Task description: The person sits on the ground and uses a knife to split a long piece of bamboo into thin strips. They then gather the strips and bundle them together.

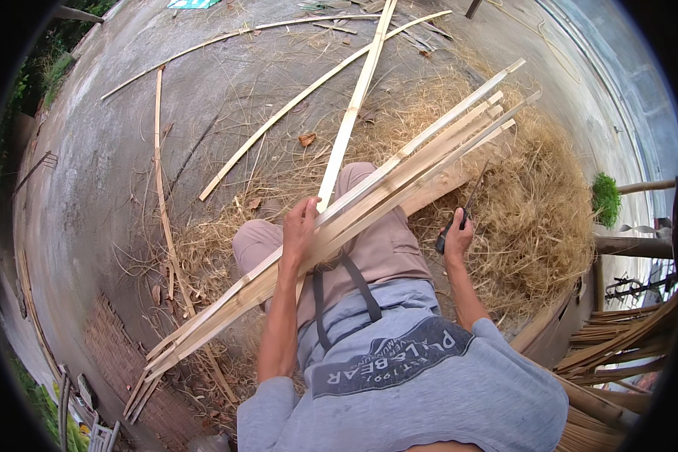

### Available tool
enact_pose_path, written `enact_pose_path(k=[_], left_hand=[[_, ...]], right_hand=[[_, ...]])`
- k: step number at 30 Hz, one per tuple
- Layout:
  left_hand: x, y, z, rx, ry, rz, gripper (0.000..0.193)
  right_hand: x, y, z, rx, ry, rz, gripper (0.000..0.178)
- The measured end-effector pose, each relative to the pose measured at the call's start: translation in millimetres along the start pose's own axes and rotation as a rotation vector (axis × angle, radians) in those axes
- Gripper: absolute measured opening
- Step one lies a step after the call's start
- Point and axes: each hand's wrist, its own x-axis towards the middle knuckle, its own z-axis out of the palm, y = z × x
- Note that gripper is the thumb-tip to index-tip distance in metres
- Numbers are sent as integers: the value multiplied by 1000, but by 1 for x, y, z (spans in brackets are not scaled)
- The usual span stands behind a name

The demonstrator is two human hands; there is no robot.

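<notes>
A bundle of long pale bamboo strips (410, 169) lies slanted across my lap, from lower left to upper right. My left hand (300, 228) is closed at the bundle's near side, its fingers pinching a single bamboo strip (352, 113) that runs away from me across the floor. The left wrist and forearm cross over the bundle. To the right of my lap, my right hand (457, 235) is wrapped round the black handle of a knife (471, 197). Its thin dark blade points up and away, beside a wide flat wooden piece (438, 188) under the bundle.
A heap of curly bamboo shavings (539, 203) spreads on my right. Loose strips (279, 113) lie on the concrete floor (120, 151) ahead and to the left. A woven mat (124, 346) is at lower left. Stacked split bamboo (618, 346) and poles stand at lower right.
</notes>
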Motion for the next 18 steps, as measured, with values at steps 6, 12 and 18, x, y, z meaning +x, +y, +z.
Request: enact_pose_path(k=[6,12,18], left_hand=[[-18,-13,-36,179,-69,-101,43],[-42,-64,-114,401,-354,-108,38],[-36,-25,-91,140,-215,-167,25]], right_hand=[[13,134,-8,108,109,531,53],[-8,52,-1,234,91,206,52],[-42,-71,14,-83,-213,-496,44]])
